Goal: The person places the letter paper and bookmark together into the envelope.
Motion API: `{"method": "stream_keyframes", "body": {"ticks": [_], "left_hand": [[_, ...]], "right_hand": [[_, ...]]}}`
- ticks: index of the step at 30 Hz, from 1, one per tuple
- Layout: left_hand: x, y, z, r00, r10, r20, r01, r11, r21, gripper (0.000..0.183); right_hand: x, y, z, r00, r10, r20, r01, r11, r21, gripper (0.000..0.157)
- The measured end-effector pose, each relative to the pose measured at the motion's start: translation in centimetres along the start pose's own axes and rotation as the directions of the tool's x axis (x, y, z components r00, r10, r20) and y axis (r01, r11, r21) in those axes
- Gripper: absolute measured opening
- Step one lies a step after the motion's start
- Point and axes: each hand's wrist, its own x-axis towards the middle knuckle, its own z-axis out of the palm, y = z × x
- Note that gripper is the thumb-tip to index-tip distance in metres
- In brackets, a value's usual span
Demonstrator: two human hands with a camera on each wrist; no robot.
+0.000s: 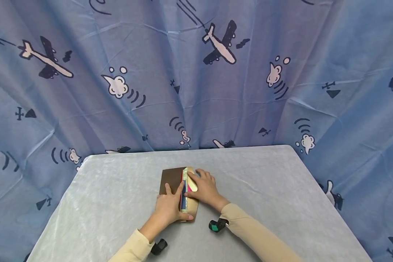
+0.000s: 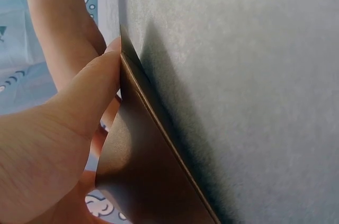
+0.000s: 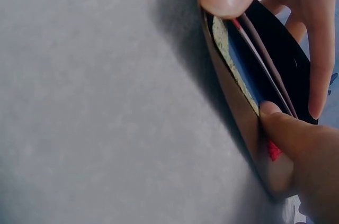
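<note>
A brown and tan folding case (image 1: 171,178), possibly a wallet or a folder, stands partly open on the table. Its brown side lies to the left and the tan side to the right. Between them shows a strip of inserts (image 1: 184,203) in blue, pale green and red. My left hand (image 1: 168,207) holds the brown side, fingers spread over it and thumb at the near edge. With my right hand (image 1: 207,188) I grip the tan side; in the right wrist view its thumb (image 3: 278,118) reaches into the opening. The inserts' lower parts are hidden.
A pale cloth-covered table (image 1: 118,189) lies under the case. Behind it hangs a blue curtain (image 1: 157,72) printed with airplanes. Dark devices are strapped at the left wrist (image 1: 158,246) and the right wrist (image 1: 218,225).
</note>
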Motion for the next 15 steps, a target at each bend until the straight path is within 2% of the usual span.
{"method": "stream_keyframes", "body": {"ticks": [15], "left_hand": [[-0.05, 0.03, -0.15, 1.000, 0.008, -0.004, -0.008, 1.000, -0.002, 0.125]], "right_hand": [[0.66, -0.39, 0.71, 1.000, -0.016, 0.004, 0.016, 1.000, -0.012, 0.085]]}}
